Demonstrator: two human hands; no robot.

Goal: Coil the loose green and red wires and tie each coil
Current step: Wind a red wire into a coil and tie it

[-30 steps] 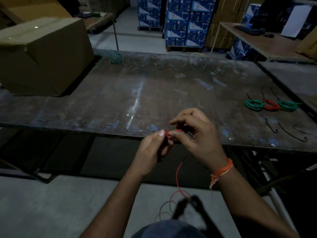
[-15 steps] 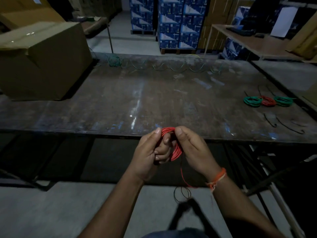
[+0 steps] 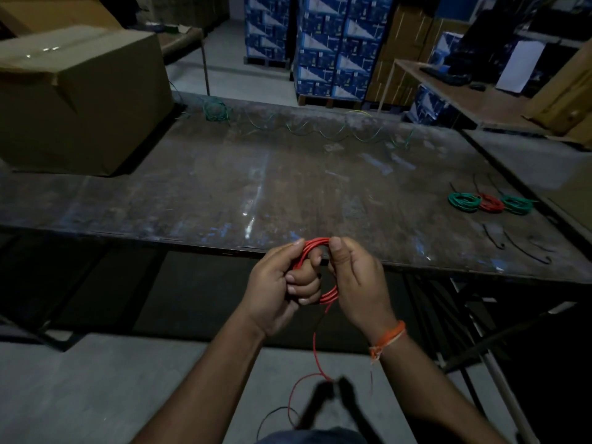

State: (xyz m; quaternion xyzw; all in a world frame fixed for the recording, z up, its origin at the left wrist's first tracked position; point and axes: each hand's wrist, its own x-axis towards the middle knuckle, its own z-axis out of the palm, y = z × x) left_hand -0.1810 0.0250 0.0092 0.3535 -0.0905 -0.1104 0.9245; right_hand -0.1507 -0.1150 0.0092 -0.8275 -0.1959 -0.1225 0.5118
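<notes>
A red wire coil (image 3: 317, 243) is held between both hands, just in front of the table's near edge. My left hand (image 3: 282, 283) grips the coil's left side with its fingers curled through the loop. My right hand (image 3: 355, 280) pinches the right side, thumb on top. A loose red tail (image 3: 315, 350) hangs down from the coil toward the floor. A long loose green wire (image 3: 320, 131) lies stretched along the table's far edge, with a partly wound bunch (image 3: 215, 111) at its left end.
Three tied coils, green (image 3: 463, 201), red (image 3: 490, 203) and green (image 3: 516, 204), lie at the table's right. Black ties (image 3: 493, 237) lie near them. A large cardboard box (image 3: 80, 97) stands at the far left of the dark metal table (image 3: 256, 187).
The red coil has grown as more of the hanging tail was wound on. Both hands now hold the full loop upright between them, a little nearer to the table edge.
</notes>
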